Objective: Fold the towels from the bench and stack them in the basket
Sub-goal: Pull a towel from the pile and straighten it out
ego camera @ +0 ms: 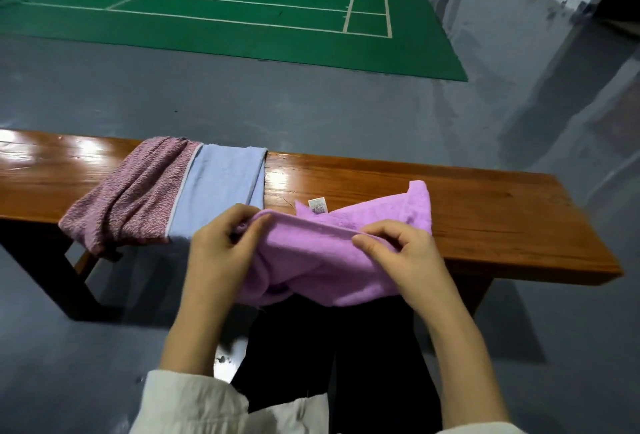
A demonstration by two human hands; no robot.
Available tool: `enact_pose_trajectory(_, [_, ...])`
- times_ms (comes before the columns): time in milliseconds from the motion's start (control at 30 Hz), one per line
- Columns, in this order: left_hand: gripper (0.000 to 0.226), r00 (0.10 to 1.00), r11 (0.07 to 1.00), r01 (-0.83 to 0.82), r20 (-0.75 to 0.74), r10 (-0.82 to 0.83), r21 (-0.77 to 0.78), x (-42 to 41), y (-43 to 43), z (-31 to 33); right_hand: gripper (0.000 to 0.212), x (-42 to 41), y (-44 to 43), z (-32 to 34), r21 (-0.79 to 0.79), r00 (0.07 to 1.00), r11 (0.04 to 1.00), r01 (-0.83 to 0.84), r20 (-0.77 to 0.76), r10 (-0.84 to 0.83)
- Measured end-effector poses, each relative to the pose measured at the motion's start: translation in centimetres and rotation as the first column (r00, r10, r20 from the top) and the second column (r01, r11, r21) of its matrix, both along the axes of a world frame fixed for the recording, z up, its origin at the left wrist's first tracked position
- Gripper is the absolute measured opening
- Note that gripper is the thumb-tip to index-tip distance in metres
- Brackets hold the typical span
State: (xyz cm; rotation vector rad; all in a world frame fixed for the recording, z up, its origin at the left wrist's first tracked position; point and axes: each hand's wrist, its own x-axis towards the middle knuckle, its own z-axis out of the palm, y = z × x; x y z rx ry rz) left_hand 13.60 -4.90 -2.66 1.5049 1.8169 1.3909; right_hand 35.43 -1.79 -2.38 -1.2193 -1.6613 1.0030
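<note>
A lilac towel [311, 260] lies partly on the wooden bench [485, 215] and hangs over its near edge. A white label [318, 205] shows on its far side. My left hand [221, 243] pinches the towel's folded upper edge at its left end. My right hand [405, 253] pinches the same edge further right. A light blue towel [221, 187] is draped across the bench to the left. Beside it lies a mottled pink towel [128, 198], rumpled and hanging off the front. No basket is in view.
The bench stands on a grey floor [311, 104], with a green court mat [225, 0] beyond it. My dark trousers [329, 347] are close against the bench's near edge. A grey wall [519, 0] rises at the far right.
</note>
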Motion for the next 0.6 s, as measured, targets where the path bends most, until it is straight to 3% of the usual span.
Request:
enact_pose_trajectory(67, [0.008, 0.996, 0.998, -0.057, -0.069, 0.055, -0.030, -0.9, 0.1, -0.3, 0.014, -0.1, 0.4, -0.2, 0.083, 0.996, 0.996, 0.017, 0.084, -0.024])
enact_pose_trajectory(167, [0.016, 0.986, 0.993, -0.050, -0.161, 0.032, -0.111, 0.1, 0.7, -0.3, 0.018, -1.5, 0.6, -0.2, 0.031, 0.999, 0.999, 0.019, -0.026, -0.019])
enact_pose_trajectory(267, [0.038, 0.968, 0.961, 0.250, 0.059, -0.244, -0.120, 3.6, 0.6, 0.9, 0.025, -2.8, 0.4, 0.2, -0.036, 0.982, 0.995, -0.091, -0.167, 0.084])
enact_pose_trajectory(333, [0.037, 0.927, 0.921, 0.371, 0.113, -0.359, -0.122, 5.2, 0.4, 1.4, 0.026, -3.0, 0.3, 0.7, -0.071, 0.970, 0.988, -0.138, -0.211, 0.120])
enact_pose_trajectory(433, [0.016, 0.956, 0.950, 0.293, 0.052, -0.289, -0.106, 5.0, 0.5, 1.2, 0.021, -2.0, 0.2, 0.9, -0.109, 0.979, 0.985, -0.130, -0.174, 0.110])
enact_pose_trajectory(600, [0.018, 0.994, 0.990, 0.103, 0.032, -0.100, -0.093, 2.8, 0.6, 0.3, 0.013, -0.5, 0.4, 0.3, -0.148, 0.998, 0.988, -0.053, -0.048, 0.046])
